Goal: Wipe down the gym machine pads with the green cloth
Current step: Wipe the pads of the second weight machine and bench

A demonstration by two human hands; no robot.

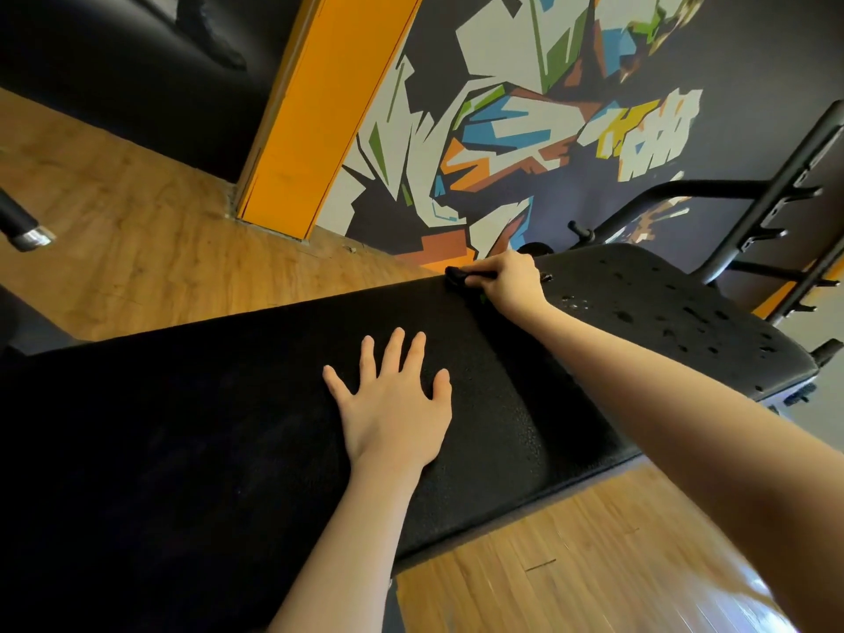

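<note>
Bench pad point(255, 404): left hand point(397, 404) flat, fingers spread mid-pad; right hand point(514, 281) clenched around dark-looking cloth point(459, 276) at pad's far edge; droplets beyond on seat point(662, 312), wiping apparently unfinished.

We see open black textured counter point(182, 427) left of our flat left hand point(395, 413); a black metal rack point(776, 212) crowds the far right.

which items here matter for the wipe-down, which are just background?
Job:
near pad, left hand flat on it
far pad, droplets on it
dark cloth, gripped by right hand; colour unclear

Background:
black rack
mural wall
orange pillar
</note>
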